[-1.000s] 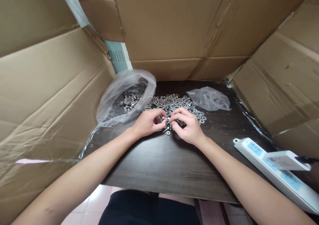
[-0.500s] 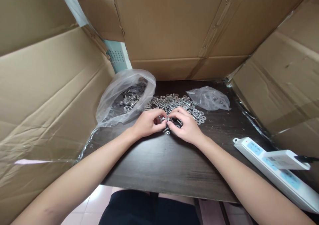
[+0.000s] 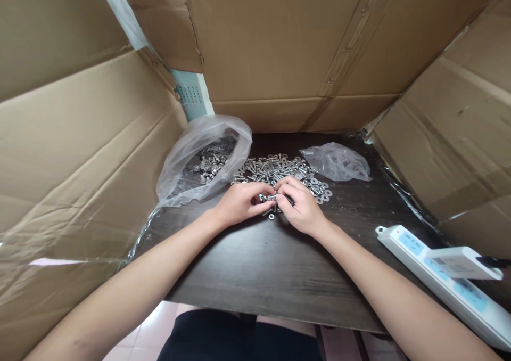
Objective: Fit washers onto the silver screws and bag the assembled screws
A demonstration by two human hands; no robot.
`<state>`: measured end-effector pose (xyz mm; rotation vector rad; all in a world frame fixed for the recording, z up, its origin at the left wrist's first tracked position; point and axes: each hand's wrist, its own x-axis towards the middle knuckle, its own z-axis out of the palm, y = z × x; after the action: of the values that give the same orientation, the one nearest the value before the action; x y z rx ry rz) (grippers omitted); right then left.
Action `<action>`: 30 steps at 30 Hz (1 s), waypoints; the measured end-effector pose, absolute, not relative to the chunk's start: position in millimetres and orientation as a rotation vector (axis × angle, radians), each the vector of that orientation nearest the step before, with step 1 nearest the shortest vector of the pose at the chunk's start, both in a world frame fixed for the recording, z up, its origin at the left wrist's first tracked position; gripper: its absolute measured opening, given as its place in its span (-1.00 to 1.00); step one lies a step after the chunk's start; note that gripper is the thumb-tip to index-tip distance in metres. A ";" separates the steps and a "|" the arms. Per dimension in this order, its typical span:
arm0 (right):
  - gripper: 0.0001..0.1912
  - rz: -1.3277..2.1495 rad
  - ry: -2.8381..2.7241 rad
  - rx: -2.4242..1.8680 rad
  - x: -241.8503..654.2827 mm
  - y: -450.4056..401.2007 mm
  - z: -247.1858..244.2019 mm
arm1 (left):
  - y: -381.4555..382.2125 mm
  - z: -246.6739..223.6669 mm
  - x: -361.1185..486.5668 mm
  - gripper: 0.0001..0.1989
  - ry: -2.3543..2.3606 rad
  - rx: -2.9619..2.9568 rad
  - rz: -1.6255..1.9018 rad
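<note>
Just in front of a pile of loose bolts, nuts and washers [image 3: 275, 168], both my hands meet at a small silver bolt [image 3: 271, 197]. My left hand [image 3: 242, 205] is closed, thumb and fingers pinching the bolt from the left. From the other side my right hand [image 3: 301, 207] closes its thumb and fingertips around the right end, which is hidden; whether a nut sits there I cannot make out. A loose nut [image 3: 271, 216] lies on the dark table below the fingertips, with a few dark bolts partly hidden under the hands.
An opened clear plastic bag [image 3: 175, 174] with many bolts in it stands at the left. A smaller clear bag [image 3: 339, 161] lies at the back right. Near the right edge is a white power strip [image 3: 443, 281] with a plugged-in adapter. Cardboard walls [image 3: 279, 47] enclose the table [image 3: 255, 276].
The view has shifted slightly, so everything appears a little lower. Both hands stay together at the bolt; the fingertips have shifted a little around it.
</note>
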<state>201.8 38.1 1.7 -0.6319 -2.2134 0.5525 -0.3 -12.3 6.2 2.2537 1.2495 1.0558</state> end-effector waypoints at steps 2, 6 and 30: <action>-0.79 0.558 -2.212 -0.615 201.8 38.1 1.5 | -12.5 6.1 0.3 -0.83 1.240 2.258 1.054; -0.78 0.559 -2.202 -0.609 202.1 38.3 1.3 | -13.0 5.4 0.9 -0.84 1.234 2.260 1.086; -0.89 0.491 -2.308 -0.641 204.1 36.6 3.7 | -10.3 0.4 -4.7 -0.86 1.293 2.219 1.154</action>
<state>204.1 36.6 3.7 -0.6414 -2.3077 0.4911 -4.7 -10.3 0.4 2.2186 1.2931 1.1536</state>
